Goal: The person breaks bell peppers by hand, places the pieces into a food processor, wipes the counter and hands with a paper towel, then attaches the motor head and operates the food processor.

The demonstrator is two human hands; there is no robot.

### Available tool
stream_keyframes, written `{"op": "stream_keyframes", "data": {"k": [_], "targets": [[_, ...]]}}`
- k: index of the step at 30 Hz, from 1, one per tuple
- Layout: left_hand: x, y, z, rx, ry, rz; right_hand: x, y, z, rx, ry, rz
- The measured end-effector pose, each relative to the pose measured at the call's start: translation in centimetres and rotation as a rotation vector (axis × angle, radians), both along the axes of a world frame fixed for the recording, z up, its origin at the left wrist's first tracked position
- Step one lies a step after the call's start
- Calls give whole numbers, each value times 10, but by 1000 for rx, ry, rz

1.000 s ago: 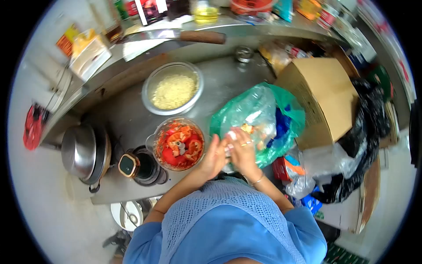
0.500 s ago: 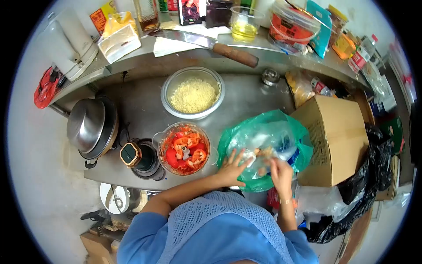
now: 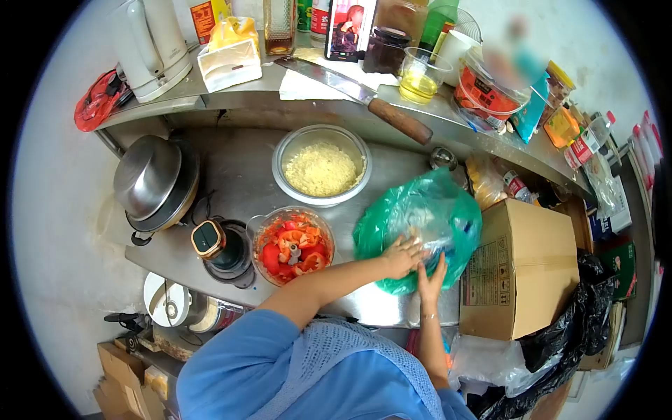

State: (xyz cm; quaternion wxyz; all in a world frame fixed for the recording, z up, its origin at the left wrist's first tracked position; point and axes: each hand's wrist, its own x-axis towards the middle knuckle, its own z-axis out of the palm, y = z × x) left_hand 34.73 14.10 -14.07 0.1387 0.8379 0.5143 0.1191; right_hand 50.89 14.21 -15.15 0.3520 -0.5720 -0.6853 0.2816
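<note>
On the grey steel counter (image 3: 234,164) we see a brown cardboard box (image 3: 535,269) at centre right, hemming in the crumpled, translucent green plastic bag (image 3: 416,210) just right of centre. Steel shows leftward up to a round silver metal bowl (image 3: 322,201) and a round clear container (image 3: 332,234) of red pieces (image 3: 271,257). The left hand (image 3: 402,257) lies open on the bag; we cannot tell whether the right hand (image 3: 432,274) grips its lower edge.
</note>
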Motion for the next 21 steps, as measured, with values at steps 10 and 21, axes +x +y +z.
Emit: {"op": "stream_keyframes", "data": {"k": [10, 21], "targets": [[-18, 1, 98, 150, -104, 210, -27, 107, 14, 69, -2, -159], [-91, -159, 171, -158, -997, -28, -90, -6, 31, 470, -794, 648]]}}
